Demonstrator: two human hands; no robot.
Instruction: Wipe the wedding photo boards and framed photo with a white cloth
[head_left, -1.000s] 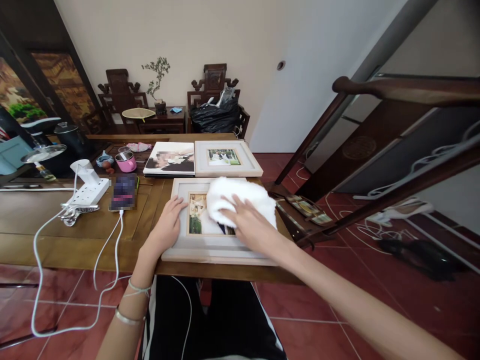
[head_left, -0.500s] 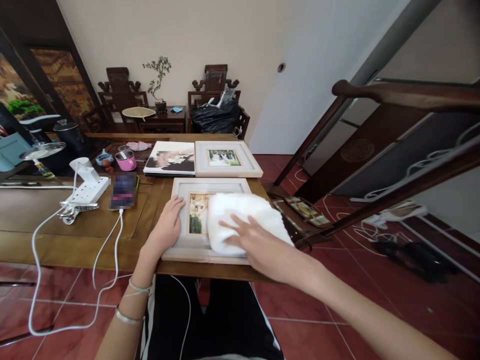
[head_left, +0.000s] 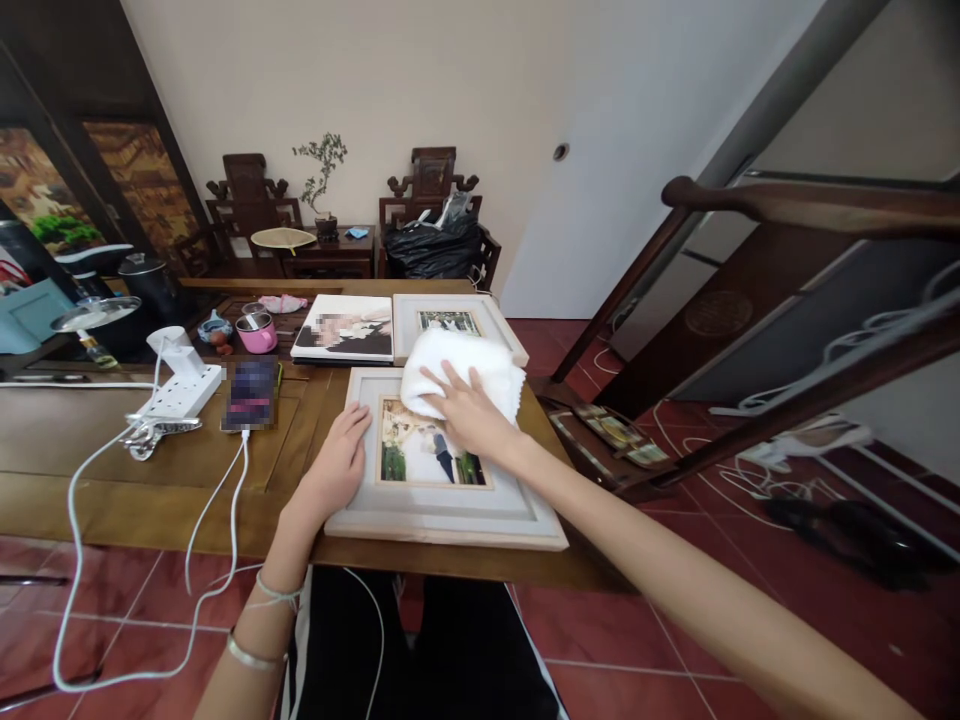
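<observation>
A pale picture frame [head_left: 450, 528] with a photo of people in wedding clothes lies flat at the table's front edge. My left hand [head_left: 346, 455] rests on its left border, fingers extended and holding nothing. With my right hand [head_left: 474, 415] I keep hold of a folded white towel [head_left: 480, 365], fingers spread across it. The towel covers the upper right part of this frame and overlaps the lower edge of a second picture frame [head_left: 406, 325] behind it. Part of each photo is hidden under the towel or my hand.
Left of the frames are a photo album [head_left: 345, 340], a phone [head_left: 251, 393] on a charging cable, a white power strip [head_left: 184, 390] and a pink cup [head_left: 256, 333]. A wooden chair [head_left: 750, 190] stands close on the right.
My right hand has pushed the white towel away from me and a little left, from the frame's right half to its top edge. More of the photo shows. My left hand stays on the border.
</observation>
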